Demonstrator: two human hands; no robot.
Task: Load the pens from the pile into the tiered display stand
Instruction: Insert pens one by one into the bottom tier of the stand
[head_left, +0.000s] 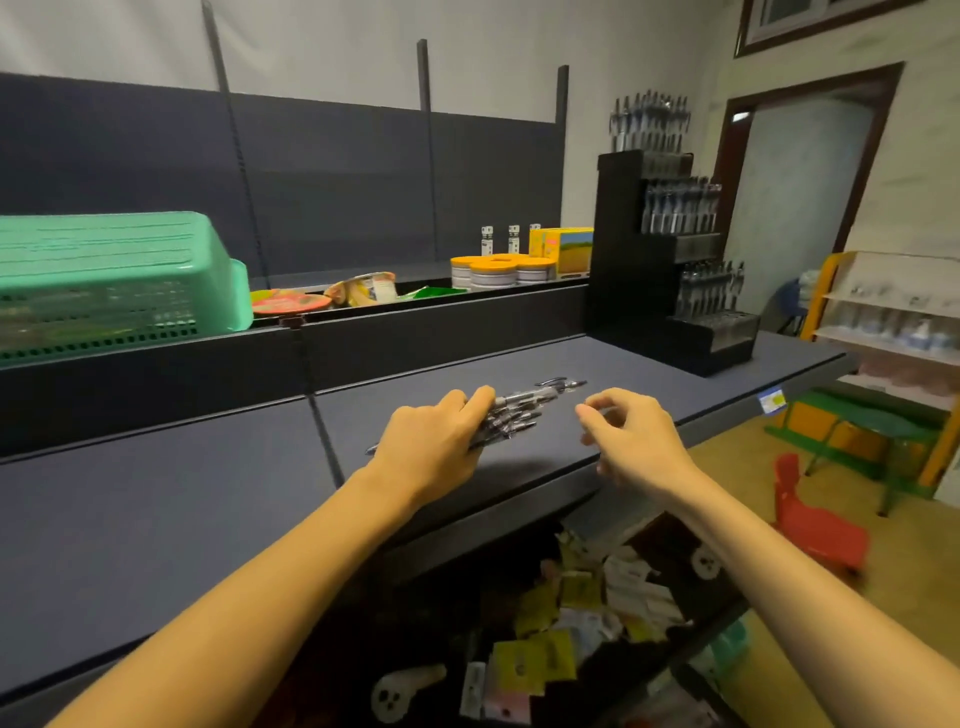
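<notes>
Head view, wide-angle w/ bent edges. No readable writing anywhere: a blue-yellow tag (772, 401) on the bench (156, 519) front edge is too blurred, same for labels on the orange-lidded tubs (493, 273), the yellow box (569, 249) and the small white bottles (487, 239) at the back.

Left hand (434, 441) lies palm-down on the pile of pens (514, 410) near the bench middle, fingers curled over the pens' near ends, gripping a bunch; how many pens, can't tell, since the hand covers part of them. One pen (563, 383) lies just beyond the bunch, apart from the fingers. Right hand (631, 436) hovers just right of the pile, fingers loosely bent, thumb and forefinger close together but nothing between them; not touching pens. Both forearms reach in from the bottom corners, elbows cut off.

Tiered display stand (634, 270), black, stands at the bench's right end, well apart from the pile; three tiers show upright pens, details blurred.

Green basket (104, 280) sits upside down on the rear ledge at left, cut by the frame edge. Packets (587, 618) in the shelf below are blurred. Red chair (810, 519) on the floor at right.
</notes>
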